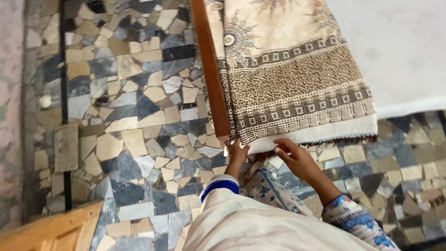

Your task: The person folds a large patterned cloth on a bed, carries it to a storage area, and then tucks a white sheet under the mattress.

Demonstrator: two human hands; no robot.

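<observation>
- Left hand [237, 152]: fingers curled shut on the bottom hem of the patterned cloth [297, 79], right at its lower-left corner beside the wooden rail [211, 69].
- Right hand [297, 157]: fingers half-open, tips touching the same pale hem a bit further right; can't tell if it actually pinches the cloth.
- Count: two hands, one cloth, one rail, one round button-like disc [229, 39] on the cloth near the rail.
- Cloth position: draped over a raised edge, hanging down toward the floor [130, 116], left side running along the rail, right side against a white surface [399, 51].
- Cloth look: beige and dark brown woven pattern, bands of small squares, a speckled band between them, key-pattern band lower down, leafy motifs at top. Plain cream strip at the bottom with a dark fringe under it.
- No containers in view.
- Sleeves: left arm has a cream sleeve with a blue-and-white cuff [219, 185]; right arm has a blue floral cuff [346, 211].
- Floor: irregular stone mosaic, grey, tan and white chips.
- Wooden panel [51, 230] sits at the bottom-left corner, well apart from the hands.
</observation>
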